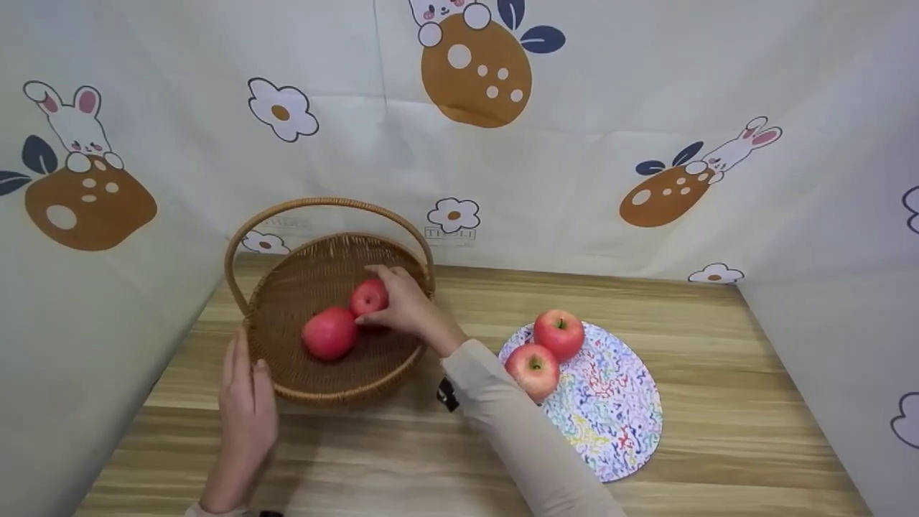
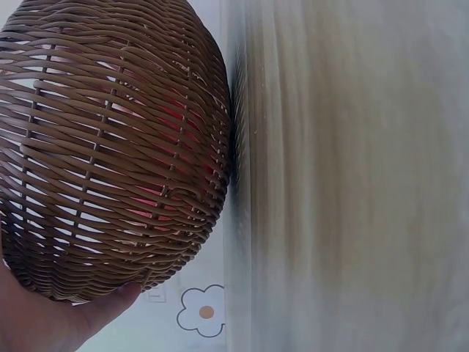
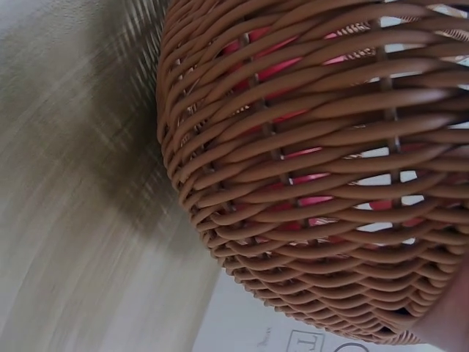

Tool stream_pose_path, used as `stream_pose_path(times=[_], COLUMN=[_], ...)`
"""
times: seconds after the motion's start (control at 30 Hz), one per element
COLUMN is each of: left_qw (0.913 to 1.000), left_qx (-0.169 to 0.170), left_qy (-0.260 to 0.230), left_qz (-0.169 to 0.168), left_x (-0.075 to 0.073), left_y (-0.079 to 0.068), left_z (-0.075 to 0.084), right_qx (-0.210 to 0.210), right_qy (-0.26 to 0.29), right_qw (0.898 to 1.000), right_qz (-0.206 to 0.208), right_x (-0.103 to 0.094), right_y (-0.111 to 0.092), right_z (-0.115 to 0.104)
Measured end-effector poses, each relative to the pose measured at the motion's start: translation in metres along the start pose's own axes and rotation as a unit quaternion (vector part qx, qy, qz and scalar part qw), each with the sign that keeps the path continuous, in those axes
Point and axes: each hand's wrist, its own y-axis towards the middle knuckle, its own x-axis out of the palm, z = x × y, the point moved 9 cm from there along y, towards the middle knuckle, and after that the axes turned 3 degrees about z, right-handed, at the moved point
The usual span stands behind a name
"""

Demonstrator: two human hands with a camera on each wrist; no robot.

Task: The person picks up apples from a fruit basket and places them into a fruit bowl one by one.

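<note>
A brown wicker basket (image 1: 337, 396) with a tall arched handle stands on the left of the table. My right hand (image 1: 406, 303) reaches in over its right rim, thumb and fingers around a red apple (image 1: 368, 296). Beside that one, a second red apple (image 1: 330, 333) lies in the basket. My left hand (image 1: 246, 402) rests its extended fingers against the basket's left outer side; its thumb (image 2: 110, 308) shows at the weave in the left wrist view. From the right wrist view, the woven wall (image 3: 315, 169) hides most of the red fruit behind it.
Right of the basket lies a round mat (image 1: 610, 409) with a multicoloured squiggle pattern. Two red-yellow apples, one behind (image 1: 558, 335) and one in front (image 1: 533, 371), sit on its left part. A printed pale cloth (image 1: 560, 179) encloses the wooden table (image 1: 732, 402) at the back and sides.
</note>
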Motion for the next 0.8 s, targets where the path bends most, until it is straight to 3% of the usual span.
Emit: stream_pose_path(times=[0.37,0.8], left_qw=[0.9998,1.0000], left_qx=[0.017,0.003], left_qy=[-0.001,0.001], left_qz=[0.004,-0.005], left_x=[0.001,0.002], left_y=[0.000,-0.001], left_z=[0.004,0.004], right_qx=[0.024,0.018], right_qy=[0.018,0.018], right_qw=[0.999,1.000], right_qz=[-0.013,-0.013], right_x=[0.009,0.016], right_y=[0.009,0.017], right_z=[0.010,0.017])
